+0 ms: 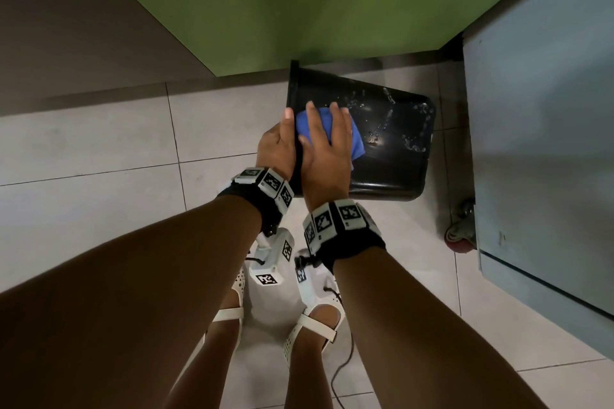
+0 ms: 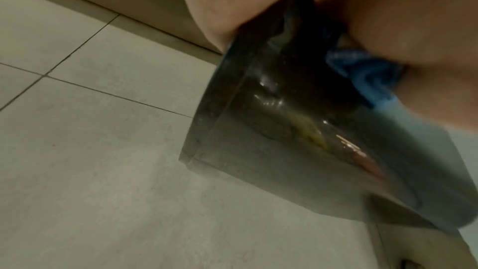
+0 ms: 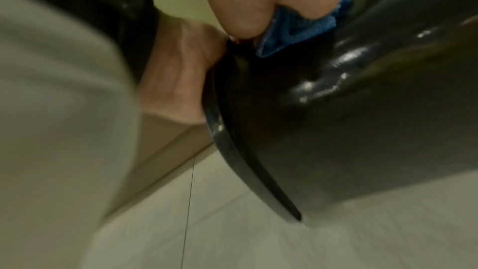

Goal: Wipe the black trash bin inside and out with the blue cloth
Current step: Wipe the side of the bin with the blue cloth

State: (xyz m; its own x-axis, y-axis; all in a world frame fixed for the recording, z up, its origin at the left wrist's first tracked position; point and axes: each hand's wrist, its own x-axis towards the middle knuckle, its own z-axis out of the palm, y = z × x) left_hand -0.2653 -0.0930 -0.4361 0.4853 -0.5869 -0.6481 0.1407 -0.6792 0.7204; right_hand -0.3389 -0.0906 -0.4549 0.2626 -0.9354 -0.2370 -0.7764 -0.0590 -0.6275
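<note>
The black trash bin [image 1: 392, 156] is tipped on its side above the tiled floor, rim to the left, base to the right, with water drops on its outer wall. My left hand [image 1: 277, 143] grips the rim, thumb over the edge. My right hand [image 1: 327, 146] lies flat on the bunched blue cloth [image 1: 355, 143] and presses it against the outer wall near the rim. In the left wrist view the bin [image 2: 271, 150] fills the middle, with the cloth [image 2: 367, 77] under my right hand. The right wrist view shows the cloth [image 3: 297, 30] under my palm on the bin [image 3: 362, 120].
A green panel [image 1: 299, 10] stands just behind the bin. A grey-blue cabinet [image 1: 548, 109] on a caster wheel [image 1: 460, 232] is close on the right. My feet in white sandals [image 1: 315, 325] and a thin cable [image 1: 345, 359] are on the light floor tiles below.
</note>
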